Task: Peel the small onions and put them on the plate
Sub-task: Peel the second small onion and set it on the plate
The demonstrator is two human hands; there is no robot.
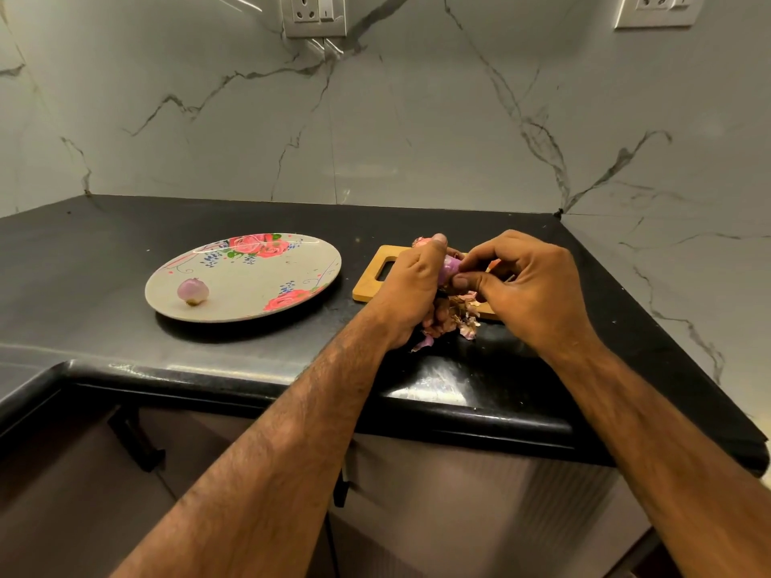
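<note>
One peeled onion (pixel 192 291) already lies on the floral plate (pixel 250 304) at centre left of the frame, near its lower-left rim, so I judge the task under way. A second small onion (pixel 449 267) sits right of centre, held above the wooden cutting board (pixel 371 281). My left hand (pixel 411 287) is wrapped closed around it, only its purple top showing, which steadies it. My right hand (pixel 525 281) pinches at that exposed end with thumb and fingertips, I think to strip skin; I cannot see a loose flap between them. Working over the board lets the dry skins (pixel 452 317) drop in a heap at its near edge, some spilling onto the black counter (pixel 125 244). Something pinkish (pixel 421 242) behind my left thumb may be another onion; I cannot tell. Between hands and plate the counter is bare, so nothing blocks the carry leftward. Wall sockets (pixel 315 12) sit at the top, well apart.
</note>
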